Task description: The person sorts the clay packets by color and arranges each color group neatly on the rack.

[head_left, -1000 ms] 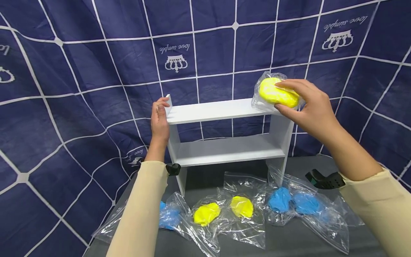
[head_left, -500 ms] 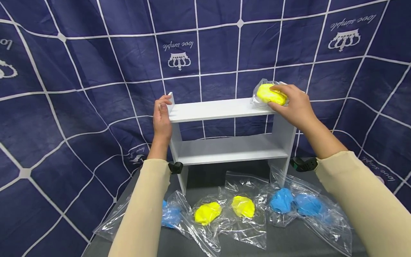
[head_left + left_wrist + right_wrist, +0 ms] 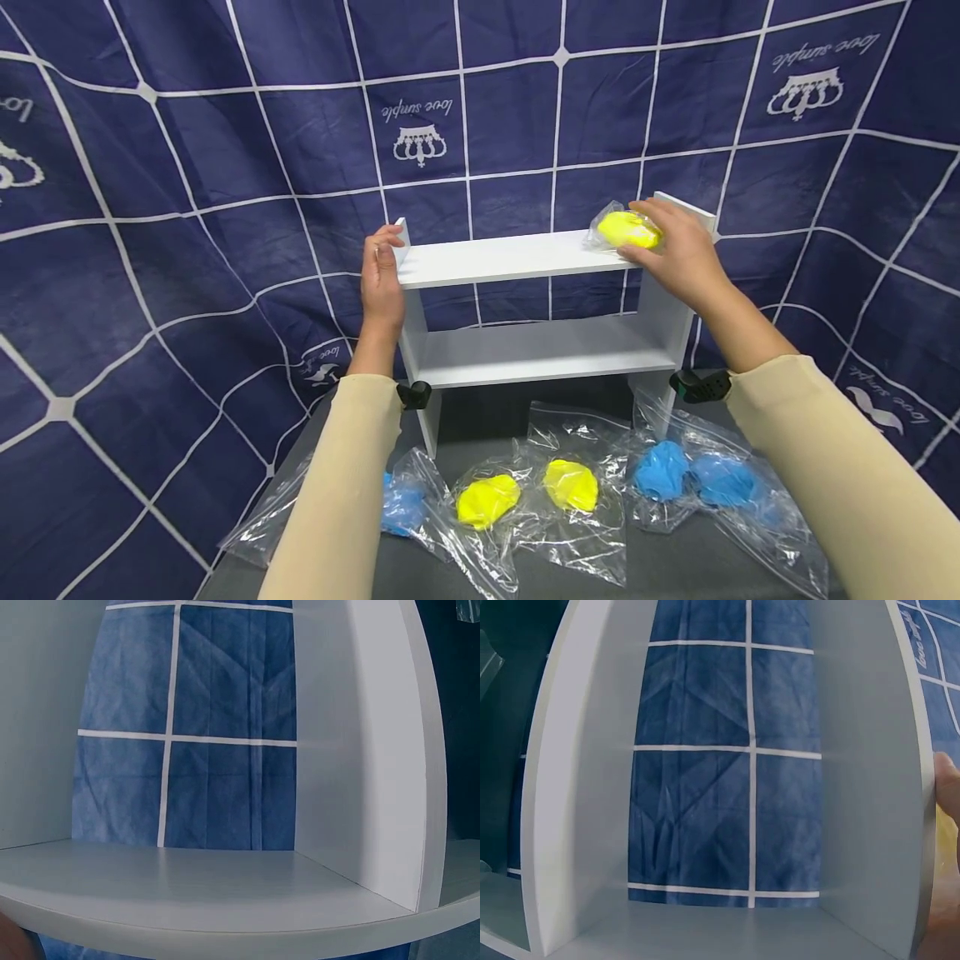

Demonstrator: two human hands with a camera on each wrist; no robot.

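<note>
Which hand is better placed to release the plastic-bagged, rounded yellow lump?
Right hand, likely: it holds the yellow lump at the white top shelf; the left hand grips the white panel opposite.

A dark blue cloth (image 3: 510, 125) hangs behind and at both sides, with white lines (image 3: 561, 57) and upside-down crowns (image 3: 420, 145). Below is a dark grey table (image 3: 660, 567).
</note>
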